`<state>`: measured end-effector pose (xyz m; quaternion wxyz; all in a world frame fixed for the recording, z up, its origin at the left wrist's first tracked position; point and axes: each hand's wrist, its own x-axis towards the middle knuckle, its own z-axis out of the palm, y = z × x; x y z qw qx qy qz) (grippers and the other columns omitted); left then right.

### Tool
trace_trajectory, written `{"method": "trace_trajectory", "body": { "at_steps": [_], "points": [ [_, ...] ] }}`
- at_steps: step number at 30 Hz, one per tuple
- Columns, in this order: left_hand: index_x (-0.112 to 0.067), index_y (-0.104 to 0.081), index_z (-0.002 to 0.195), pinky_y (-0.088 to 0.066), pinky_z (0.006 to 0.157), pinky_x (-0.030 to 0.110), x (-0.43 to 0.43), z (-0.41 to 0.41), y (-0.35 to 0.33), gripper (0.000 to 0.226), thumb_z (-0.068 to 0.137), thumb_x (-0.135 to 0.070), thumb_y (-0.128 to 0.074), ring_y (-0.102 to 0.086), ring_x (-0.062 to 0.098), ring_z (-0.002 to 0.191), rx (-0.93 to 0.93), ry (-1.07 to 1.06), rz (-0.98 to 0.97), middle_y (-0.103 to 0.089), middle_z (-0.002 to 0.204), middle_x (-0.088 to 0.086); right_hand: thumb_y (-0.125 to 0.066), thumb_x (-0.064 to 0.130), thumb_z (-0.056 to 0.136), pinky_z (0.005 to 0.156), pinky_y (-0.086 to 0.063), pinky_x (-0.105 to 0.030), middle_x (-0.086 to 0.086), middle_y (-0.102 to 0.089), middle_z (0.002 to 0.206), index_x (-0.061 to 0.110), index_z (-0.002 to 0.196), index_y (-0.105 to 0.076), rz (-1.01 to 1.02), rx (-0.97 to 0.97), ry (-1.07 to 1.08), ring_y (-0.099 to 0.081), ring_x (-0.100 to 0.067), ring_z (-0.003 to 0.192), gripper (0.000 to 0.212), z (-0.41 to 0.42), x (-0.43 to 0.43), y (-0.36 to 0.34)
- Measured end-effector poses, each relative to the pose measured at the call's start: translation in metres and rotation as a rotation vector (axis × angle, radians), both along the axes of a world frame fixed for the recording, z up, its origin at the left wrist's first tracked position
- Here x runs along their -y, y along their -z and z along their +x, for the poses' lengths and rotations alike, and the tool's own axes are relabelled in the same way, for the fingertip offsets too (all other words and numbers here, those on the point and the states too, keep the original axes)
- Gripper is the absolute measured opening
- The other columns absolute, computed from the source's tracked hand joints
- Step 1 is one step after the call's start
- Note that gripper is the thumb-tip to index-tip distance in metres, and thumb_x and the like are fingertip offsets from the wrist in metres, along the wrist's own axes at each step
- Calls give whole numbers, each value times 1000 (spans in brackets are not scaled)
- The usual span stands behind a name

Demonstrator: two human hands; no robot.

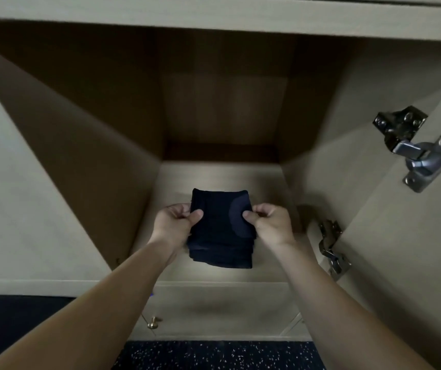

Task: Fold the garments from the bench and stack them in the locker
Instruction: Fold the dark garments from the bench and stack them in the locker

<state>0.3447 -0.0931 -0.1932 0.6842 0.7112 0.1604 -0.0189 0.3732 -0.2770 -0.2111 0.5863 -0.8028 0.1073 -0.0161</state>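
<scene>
A folded dark navy garment (222, 231) is held over the floor of the open locker (219, 174), near its front edge. My left hand (175, 222) grips its left side, thumb on top and fingers curled beneath. On the right side, my right hand (270, 222) pinches it the same way. Whether the garment rests on the locker floor or hangs just above it I cannot tell. Nothing else shows inside the locker.
The locker door (414, 236) stands open at the right, with two metal hinges (414, 145) on it. A dark bench cushion (13, 321) sits at the lower left. A small brass knob (153, 323) marks the compartment below. Speckled dark flooring (214, 355) lies underneath.
</scene>
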Motion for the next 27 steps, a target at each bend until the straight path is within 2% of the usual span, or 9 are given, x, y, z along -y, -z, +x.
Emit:
{"method": "trace_trajectory", "body": {
  "at_steps": [8,10,12,14,17,19,21,24,27],
  "points": [
    [-21,-61,81,-48,57,10,3,8,13,17,91,-9,-67,-61,7,77,56,-61,65,-68,90,-2,-72,19,86,73,-48,-27,16,-60,77,29,80,-59,-111,75,44,-62,-15,84,17,-3,-3,11],
    [-15,-64,103,-50,78,19,1,10,14,14,90,-14,-69,-61,12,93,56,-57,124,-67,113,3,-72,23,86,73,-47,-26,11,-62,82,25,88,-62,-158,95,70,-63,-17,87,10,-5,-2,9],
    [-9,-55,132,-46,92,26,-1,10,13,43,92,-19,-67,-57,15,111,71,-23,226,-60,131,4,-68,28,88,76,-49,-28,5,-65,98,21,105,-66,-307,141,93,-62,-17,94,18,-9,-2,3],
    [-8,-49,139,-40,99,25,-1,5,8,45,97,-20,-59,-51,18,123,199,24,460,-55,137,3,-61,30,92,80,-49,-30,1,-60,112,19,117,-64,-595,272,70,-59,-19,100,27,-14,-3,-3],
    [-6,-45,144,-21,114,22,2,3,6,45,102,-23,-47,-35,21,141,475,217,898,-42,151,8,-49,33,98,97,-42,-35,-4,-53,132,14,133,-56,-931,462,-195,-47,-24,122,40,-14,-10,-10],
    [-9,-30,151,-8,120,23,4,9,12,51,105,-30,-35,-17,15,149,456,412,1038,-24,160,5,-34,40,103,116,-21,-34,-7,-31,155,11,148,-34,-1035,362,-389,-24,-23,144,54,-9,-16,-10],
    [-14,-11,156,3,121,25,5,16,20,57,106,-39,-21,2,7,150,366,554,1147,-5,164,0,-19,47,104,120,0,-32,-7,-6,162,10,154,-11,-1082,196,-498,0,-18,150,63,-3,-19,-3],
    [-17,2,155,10,120,24,0,29,32,62,104,-47,-12,15,3,147,295,644,1207,10,163,-4,-7,53,101,120,7,-32,-6,10,162,11,154,5,-1007,0,-506,14,-16,148,69,-4,-21,12],
    [-17,2,155,10,118,19,-5,36,42,63,103,-49,-13,18,-2,143,287,659,1125,11,163,-6,-5,53,100,119,11,-30,-4,18,160,12,153,12,-951,-18,-458,21,-14,146,69,-10,-23,25]
  ]
}}
